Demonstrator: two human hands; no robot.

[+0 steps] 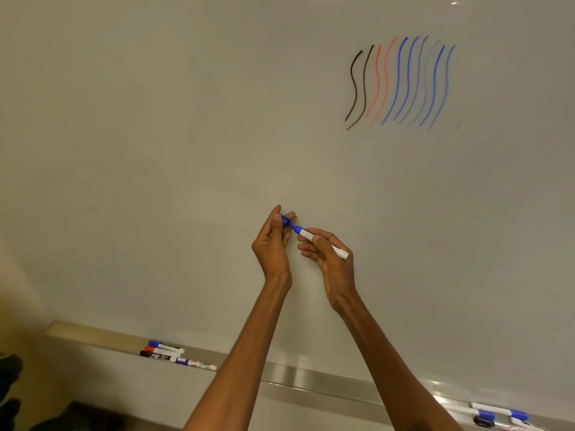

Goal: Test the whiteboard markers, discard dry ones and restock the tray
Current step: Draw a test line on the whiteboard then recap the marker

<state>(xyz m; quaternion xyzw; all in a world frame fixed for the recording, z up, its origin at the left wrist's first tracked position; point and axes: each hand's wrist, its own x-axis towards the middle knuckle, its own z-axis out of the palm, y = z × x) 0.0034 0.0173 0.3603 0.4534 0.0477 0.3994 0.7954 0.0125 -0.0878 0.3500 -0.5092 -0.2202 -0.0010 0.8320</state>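
Observation:
My right hand (329, 259) grips a white-barrelled blue marker (311, 236) in front of the whiteboard (186, 135), its blue tip end pointing up-left. My left hand (273, 241) pinches the marker's blue cap (286, 219) between thumb and fingers, right at the tip. Whether the cap is seated on the marker I cannot tell. Several wavy test lines (401, 82) in black, red and blue are drawn at the board's upper right. The metal tray (311, 376) runs along the board's lower edge.
On the tray's left part lie several markers (168, 353) with blue, red and black caps. More blue-capped markers (497, 413) lie at the tray's right end. A dark shape shows at the lower left corner.

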